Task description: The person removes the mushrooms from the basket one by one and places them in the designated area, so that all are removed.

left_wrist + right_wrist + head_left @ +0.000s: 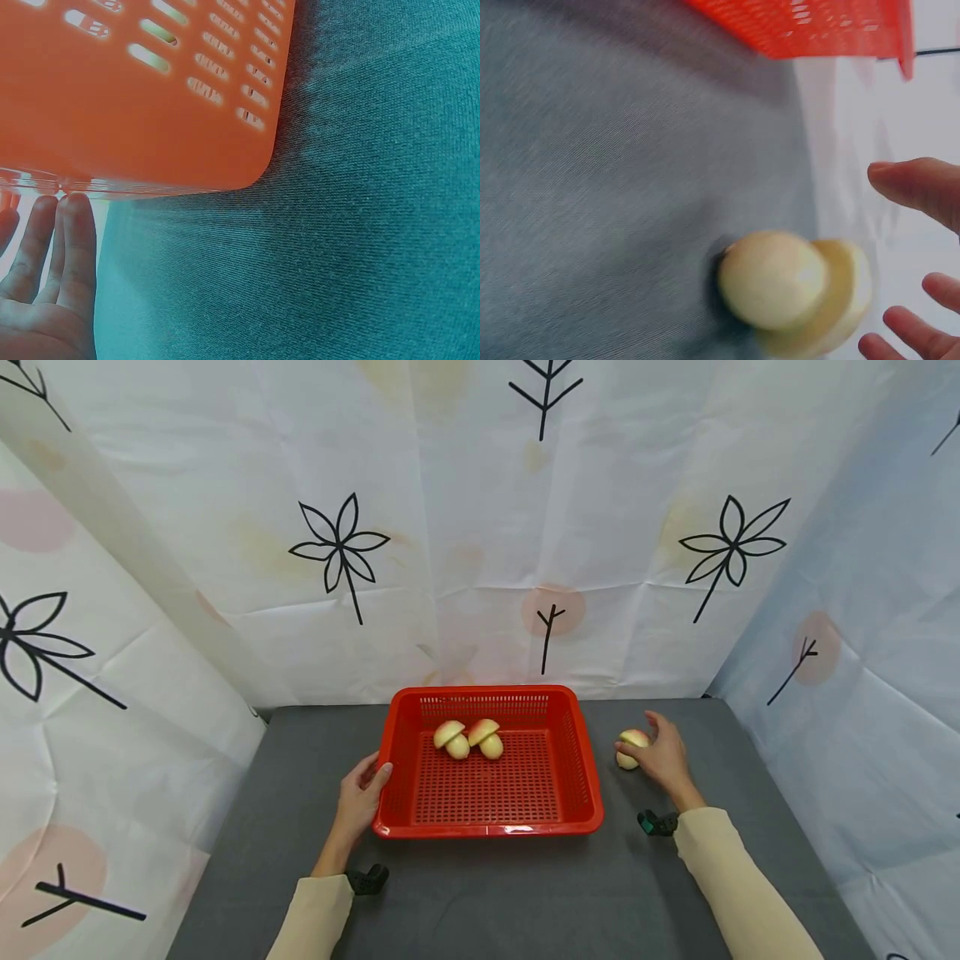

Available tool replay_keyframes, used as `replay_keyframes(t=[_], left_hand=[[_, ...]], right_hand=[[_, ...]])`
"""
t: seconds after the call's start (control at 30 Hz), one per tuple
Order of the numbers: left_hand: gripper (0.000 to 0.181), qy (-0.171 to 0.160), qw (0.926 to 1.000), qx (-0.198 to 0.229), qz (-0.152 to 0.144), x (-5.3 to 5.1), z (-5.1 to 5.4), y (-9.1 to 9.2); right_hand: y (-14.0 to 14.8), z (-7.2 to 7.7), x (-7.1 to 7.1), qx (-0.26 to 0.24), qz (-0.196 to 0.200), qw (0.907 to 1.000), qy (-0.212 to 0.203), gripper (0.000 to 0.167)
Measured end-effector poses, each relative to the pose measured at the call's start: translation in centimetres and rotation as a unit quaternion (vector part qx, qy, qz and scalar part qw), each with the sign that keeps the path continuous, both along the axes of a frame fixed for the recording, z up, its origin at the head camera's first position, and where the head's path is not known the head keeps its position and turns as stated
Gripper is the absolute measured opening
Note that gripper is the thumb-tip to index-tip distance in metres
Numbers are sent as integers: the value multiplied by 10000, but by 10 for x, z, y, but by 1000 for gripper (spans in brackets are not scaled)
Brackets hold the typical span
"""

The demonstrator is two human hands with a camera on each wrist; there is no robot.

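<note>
In the head view, a red plastic basket (pixel 487 831) holds two mushroom-shaped pieces, one at left (pixel 457 749) and one at right (pixel 491 746), with pale stems and yellow-pink caps. My left hand (pixel 358 797) grips the basket's left rim, thumb over it; in the left wrist view, straight fingers (pixel 77 240) meet the rim from outside. A third mushroom piece (pixel 627 762) lies on the cloth right of the basket. Around it, my right hand (pixel 670 762) is spread; in the right wrist view, a gap separates thumb (pixel 922 184) and fingers from the piece (pixel 772 281).
A dark grey cloth (pixel 480 902) covers the table. Behind it and at both sides hang pale sheets (pixel 465 518) printed with black leaf and twig drawings. Each wrist carries a small black device, at left (pixel 367 880) and right (pixel 657 823).
</note>
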State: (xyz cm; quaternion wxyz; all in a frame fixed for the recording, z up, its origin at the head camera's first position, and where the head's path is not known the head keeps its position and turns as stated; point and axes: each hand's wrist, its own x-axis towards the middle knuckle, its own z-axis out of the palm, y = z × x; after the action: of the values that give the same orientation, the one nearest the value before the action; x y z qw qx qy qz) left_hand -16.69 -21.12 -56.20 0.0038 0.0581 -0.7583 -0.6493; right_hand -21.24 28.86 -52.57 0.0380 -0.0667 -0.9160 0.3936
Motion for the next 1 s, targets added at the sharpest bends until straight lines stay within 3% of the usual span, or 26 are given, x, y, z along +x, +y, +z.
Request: replay_keyframes(t=[0.2, 0.43, 0.6, 0.73, 0.97, 1.0], left_hand=[[56, -1, 10000, 64, -46, 0, 1, 0], [55, -219, 9997, 115, -38, -1, 3, 0], [52, -277, 9994, 192, -125, 7, 25, 5], [54, -213, 9995, 167, -188, 11, 33, 7], [56, -96, 9999, 87, -58, -1, -1, -1], [56, -65, 10000, 60, -41, -1, -1, -1]], right_hand=[[-11, 18, -4, 11, 54, 10000, -14, 86], [-23, 34, -6, 2, 321, 9995, 79, 84], [-28, 40, -7, -12, 466, 9988, 153, 76], [-31, 45, -7, 33, 591, 9979, 243, 73], [-46, 55, -7, 34, 878, 9951, 445, 68], [-48, 56, -7, 45, 897, 9949, 450, 67]])
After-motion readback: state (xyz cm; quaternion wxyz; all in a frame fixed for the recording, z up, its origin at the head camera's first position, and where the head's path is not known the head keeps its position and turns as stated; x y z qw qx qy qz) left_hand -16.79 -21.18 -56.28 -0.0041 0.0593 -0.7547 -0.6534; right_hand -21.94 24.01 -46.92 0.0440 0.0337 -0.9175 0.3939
